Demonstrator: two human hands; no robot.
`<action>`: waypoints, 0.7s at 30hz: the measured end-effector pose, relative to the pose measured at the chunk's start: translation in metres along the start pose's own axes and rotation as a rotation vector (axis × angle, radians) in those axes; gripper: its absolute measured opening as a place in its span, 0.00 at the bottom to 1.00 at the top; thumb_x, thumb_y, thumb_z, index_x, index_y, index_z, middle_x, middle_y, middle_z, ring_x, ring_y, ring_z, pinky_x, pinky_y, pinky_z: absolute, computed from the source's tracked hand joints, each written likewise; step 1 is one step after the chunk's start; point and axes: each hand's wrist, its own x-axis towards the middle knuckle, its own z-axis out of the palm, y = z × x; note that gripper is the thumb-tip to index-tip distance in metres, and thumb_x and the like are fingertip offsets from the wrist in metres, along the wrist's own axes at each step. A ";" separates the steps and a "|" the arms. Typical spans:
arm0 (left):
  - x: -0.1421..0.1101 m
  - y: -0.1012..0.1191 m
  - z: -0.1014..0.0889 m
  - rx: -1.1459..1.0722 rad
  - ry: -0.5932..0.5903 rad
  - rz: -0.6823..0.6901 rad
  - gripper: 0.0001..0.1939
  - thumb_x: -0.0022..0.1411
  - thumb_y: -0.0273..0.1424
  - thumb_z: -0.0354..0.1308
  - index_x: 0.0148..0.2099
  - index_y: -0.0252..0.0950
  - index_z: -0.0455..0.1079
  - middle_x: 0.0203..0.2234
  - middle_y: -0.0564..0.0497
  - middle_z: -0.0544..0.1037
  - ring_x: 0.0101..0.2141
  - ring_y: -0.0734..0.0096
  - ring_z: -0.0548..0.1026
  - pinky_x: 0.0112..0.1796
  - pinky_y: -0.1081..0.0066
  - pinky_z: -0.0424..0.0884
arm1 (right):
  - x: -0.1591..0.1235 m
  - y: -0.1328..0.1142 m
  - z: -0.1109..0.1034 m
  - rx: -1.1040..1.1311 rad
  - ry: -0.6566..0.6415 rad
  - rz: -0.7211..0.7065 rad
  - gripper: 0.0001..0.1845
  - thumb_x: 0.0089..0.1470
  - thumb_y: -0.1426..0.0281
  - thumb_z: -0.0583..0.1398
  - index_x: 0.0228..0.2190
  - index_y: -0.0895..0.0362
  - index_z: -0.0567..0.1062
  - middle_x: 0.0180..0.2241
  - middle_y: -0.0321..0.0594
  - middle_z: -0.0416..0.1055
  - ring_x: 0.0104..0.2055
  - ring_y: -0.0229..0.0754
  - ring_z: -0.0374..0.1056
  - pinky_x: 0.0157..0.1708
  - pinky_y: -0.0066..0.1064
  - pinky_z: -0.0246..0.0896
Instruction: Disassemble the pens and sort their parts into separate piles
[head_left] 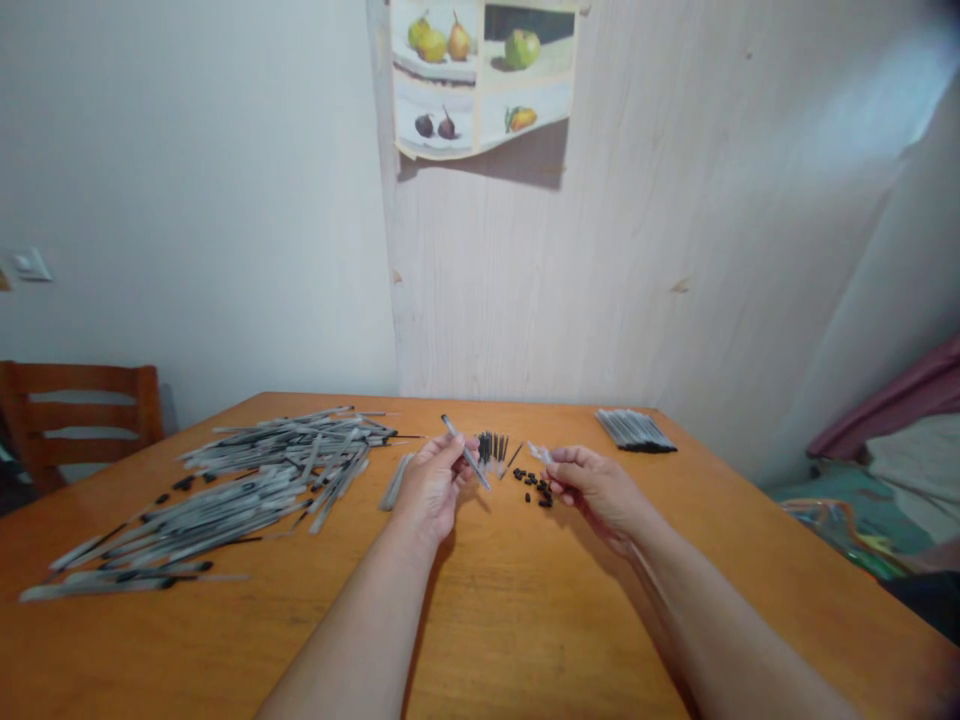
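The left hand (433, 488) holds a slim clear pen (475, 466), tilted, pinched between thumb and fingers. The right hand (600, 495) has its fingertips closed on a small translucent piece (539, 453), type unclear. Small black parts (534, 486) lie just beside the right fingertips, on the left; a row of dark sticks (492, 446) lies between both hands' fingers. Well left of the left fingers: a loose heap of pens (247, 495).

left hand (435, 482): holds tilted pen (472, 464) | right hand (596, 488): holds clear piece (538, 452) | black bits (541, 487): near right hand
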 end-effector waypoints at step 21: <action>-0.003 0.000 0.004 -0.058 0.011 0.004 0.03 0.60 0.25 0.62 0.36 0.32 0.70 0.32 0.47 0.80 0.30 0.78 0.76 0.29 0.80 0.70 | -0.018 0.022 0.043 -0.069 -0.139 0.135 0.13 0.42 0.66 0.65 0.30 0.58 0.69 0.23 0.35 0.72 0.19 0.33 0.64 0.18 0.24 0.56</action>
